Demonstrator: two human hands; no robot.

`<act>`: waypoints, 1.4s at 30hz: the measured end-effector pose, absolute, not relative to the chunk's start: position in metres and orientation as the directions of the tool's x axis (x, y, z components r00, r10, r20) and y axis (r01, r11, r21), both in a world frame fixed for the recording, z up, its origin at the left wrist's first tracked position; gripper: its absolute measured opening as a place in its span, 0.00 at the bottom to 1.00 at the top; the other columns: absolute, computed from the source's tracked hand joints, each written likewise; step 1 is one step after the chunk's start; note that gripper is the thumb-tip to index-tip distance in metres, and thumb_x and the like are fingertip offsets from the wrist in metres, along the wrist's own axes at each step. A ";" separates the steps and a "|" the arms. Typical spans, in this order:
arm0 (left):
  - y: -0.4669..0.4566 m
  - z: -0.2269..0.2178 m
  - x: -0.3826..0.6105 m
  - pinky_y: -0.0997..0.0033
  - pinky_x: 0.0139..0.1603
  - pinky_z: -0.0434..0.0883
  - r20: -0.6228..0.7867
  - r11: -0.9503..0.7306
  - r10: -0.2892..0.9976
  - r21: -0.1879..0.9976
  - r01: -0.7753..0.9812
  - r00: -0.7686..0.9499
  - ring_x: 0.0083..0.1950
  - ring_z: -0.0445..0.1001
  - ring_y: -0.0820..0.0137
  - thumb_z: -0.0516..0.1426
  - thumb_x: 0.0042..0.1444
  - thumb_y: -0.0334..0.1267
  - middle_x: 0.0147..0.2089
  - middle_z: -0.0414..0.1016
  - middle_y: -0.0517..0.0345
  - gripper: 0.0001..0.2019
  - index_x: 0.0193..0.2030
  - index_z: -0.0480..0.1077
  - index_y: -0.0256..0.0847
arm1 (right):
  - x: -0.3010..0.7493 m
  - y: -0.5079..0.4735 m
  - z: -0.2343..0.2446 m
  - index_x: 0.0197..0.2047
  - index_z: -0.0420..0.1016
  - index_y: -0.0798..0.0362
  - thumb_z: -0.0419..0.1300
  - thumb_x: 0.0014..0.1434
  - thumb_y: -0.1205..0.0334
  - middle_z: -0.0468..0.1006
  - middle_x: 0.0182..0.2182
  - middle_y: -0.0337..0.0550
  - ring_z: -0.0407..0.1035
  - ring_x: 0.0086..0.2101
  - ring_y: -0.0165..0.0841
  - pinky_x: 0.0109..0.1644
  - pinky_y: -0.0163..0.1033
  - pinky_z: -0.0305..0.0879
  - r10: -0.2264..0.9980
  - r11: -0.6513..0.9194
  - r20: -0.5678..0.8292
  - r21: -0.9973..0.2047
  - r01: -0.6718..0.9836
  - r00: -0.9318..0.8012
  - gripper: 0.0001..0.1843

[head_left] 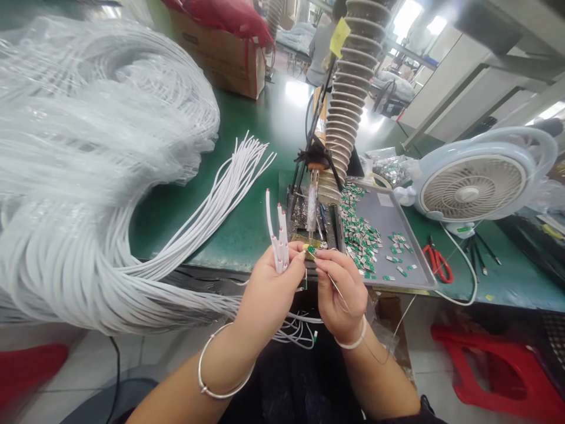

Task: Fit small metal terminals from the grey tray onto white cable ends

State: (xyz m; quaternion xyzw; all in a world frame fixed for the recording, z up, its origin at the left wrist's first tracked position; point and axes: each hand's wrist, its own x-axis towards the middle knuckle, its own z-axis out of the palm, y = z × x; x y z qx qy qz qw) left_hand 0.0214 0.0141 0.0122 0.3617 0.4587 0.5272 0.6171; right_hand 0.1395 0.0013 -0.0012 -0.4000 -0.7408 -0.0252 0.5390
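My left hand (273, 282) is closed around several white cables (279, 247), whose stripped ends with reddish tips stick up above the fingers. Its thumb and forefinger meet at a small green circuit board (311, 249), right under the tip of an upright soldering iron (312, 200). From the other side, my right hand (342, 288) pinches a thin strand of solder wire (339, 288) beside the board. That wire trails down past the wrist. Whether the right fingertips also touch the board cannot be made out. The iron hangs tip down in a black stand.
A grey tray (410, 241) of small green boards stands to the right, with red-handled pliers (436, 262) and a fan (474, 182) beyond. A large bundle of white cables (88, 235) fills the left. A ribbed hose (353, 88) rises behind the iron. Another person (321, 50) is far back.
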 end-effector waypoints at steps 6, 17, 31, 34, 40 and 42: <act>0.016 0.007 0.021 0.76 0.34 0.63 -0.187 0.193 0.981 0.939 -0.284 0.048 0.30 0.64 0.80 0.57 0.53 0.39 0.39 0.70 0.65 0.07 0.28 0.65 0.40 | 0.140 0.000 -0.003 0.46 0.69 0.53 0.54 0.57 0.76 0.74 0.40 0.49 0.71 0.42 0.34 0.43 0.44 0.72 0.582 0.673 0.808 -0.419 0.610 -0.087 0.15; 0.013 -0.001 0.005 0.69 0.39 0.64 -0.090 0.094 0.978 0.995 -0.014 0.190 0.37 0.69 0.70 0.55 0.55 0.42 0.34 0.71 0.60 0.07 0.35 0.68 0.42 | 0.141 -0.004 -0.002 0.40 0.68 0.53 0.52 0.58 0.74 0.71 0.31 0.42 0.67 0.34 0.31 0.37 0.39 0.69 0.725 0.540 0.688 -0.531 0.653 -0.041 0.10; 0.014 0.018 0.002 0.69 0.36 0.65 -0.054 0.025 0.966 0.993 0.114 0.254 0.32 0.68 0.70 0.53 0.53 0.36 0.29 0.69 0.61 0.06 0.25 0.64 0.41 | 0.137 0.000 -0.009 0.49 0.66 0.54 0.48 0.59 0.75 0.74 0.40 0.49 0.70 0.43 0.35 0.45 0.44 0.71 0.671 0.634 0.733 -0.491 0.597 -0.110 0.17; 0.015 0.019 0.003 0.70 0.36 0.65 -0.038 0.012 0.977 0.992 0.122 0.209 0.33 0.69 0.70 0.53 0.51 0.35 0.31 0.71 0.61 0.07 0.24 0.64 0.41 | 0.137 -0.003 -0.012 0.51 0.64 0.54 0.47 0.59 0.74 0.75 0.40 0.49 0.72 0.41 0.33 0.44 0.43 0.73 0.689 0.604 0.724 -0.540 0.586 -0.043 0.18; 0.017 0.024 0.005 0.70 0.38 0.66 -0.033 0.015 0.988 0.993 0.119 0.150 0.36 0.71 0.69 0.54 0.51 0.35 0.34 0.72 0.60 0.07 0.23 0.63 0.41 | 0.139 -0.006 -0.019 0.56 0.59 0.54 0.48 0.60 0.73 0.78 0.40 0.48 0.75 0.39 0.31 0.44 0.41 0.74 0.701 0.577 0.709 -0.631 0.519 0.082 0.20; 0.018 0.025 0.005 0.70 0.39 0.66 -0.032 0.015 0.989 0.992 0.123 0.141 0.36 0.71 0.69 0.54 0.51 0.35 0.34 0.72 0.60 0.07 0.23 0.64 0.41 | 0.139 -0.006 -0.019 0.52 0.63 0.53 0.49 0.60 0.73 0.78 0.39 0.47 0.75 0.39 0.32 0.44 0.42 0.74 0.694 0.567 0.715 -0.613 0.550 0.081 0.18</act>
